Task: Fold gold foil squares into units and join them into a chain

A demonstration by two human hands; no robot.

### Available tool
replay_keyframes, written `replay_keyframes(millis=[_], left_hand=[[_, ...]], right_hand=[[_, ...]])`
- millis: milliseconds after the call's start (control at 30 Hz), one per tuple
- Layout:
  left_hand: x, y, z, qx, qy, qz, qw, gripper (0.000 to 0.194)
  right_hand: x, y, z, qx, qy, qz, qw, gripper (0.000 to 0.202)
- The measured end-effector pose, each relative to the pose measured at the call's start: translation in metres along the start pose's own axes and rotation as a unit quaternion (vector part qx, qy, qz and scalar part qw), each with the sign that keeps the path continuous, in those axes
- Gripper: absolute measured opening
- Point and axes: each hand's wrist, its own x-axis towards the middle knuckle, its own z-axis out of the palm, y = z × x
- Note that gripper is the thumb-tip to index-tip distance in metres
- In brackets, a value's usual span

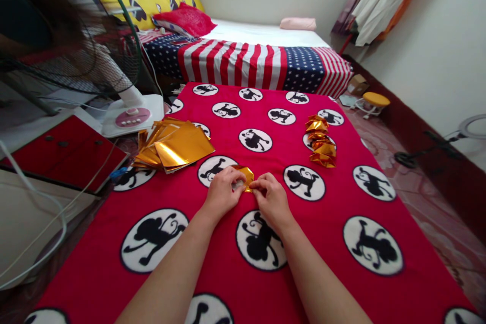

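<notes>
A small piece of gold foil paper (248,174), partly folded, lies between my hands over the red cloth. My left hand (225,190) pinches its left side, thumb and fingers together. At its lower right edge, my right hand (272,200) grips the foil between thumb and fingertips. The fingers hide part of the folds. A loose stack of flat gold foil sheets (182,144) is spread to the left, beyond my left hand. Several folded gold foil pieces (322,142) sit in a row on the right side of the cloth.
The red cloth (228,131) with monkey prints covers the surface before me. A fan (132,111) with blurred blades stands at the left, near a red-topped cabinet (64,149). Behind is a bed (243,63); a yellow stool (375,99) stands on the floor at the right.
</notes>
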Motion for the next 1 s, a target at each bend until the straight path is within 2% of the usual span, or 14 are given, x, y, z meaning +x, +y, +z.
replay_keyframes(millis=[300, 533, 1000], left_hand=[[0.001, -0.002, 0.003, -0.013, 0.007, -0.002, 1.0, 0.014], [0.001, -0.002, 0.003, -0.011, 0.004, -0.007, 1.0, 0.015], [0.002, -0.005, 0.003, -0.005, -0.002, 0.007, 1.0, 0.018]], right_hand=[[0.0, -0.004, -0.003, -0.025, -0.002, 0.003, 1.0, 0.018], [0.0, -0.01, 0.004, -0.069, 0.013, 0.012, 0.997, 0.004], [-0.002, -0.014, 0.004, -0.106, 0.008, -0.002, 0.994, 0.019]])
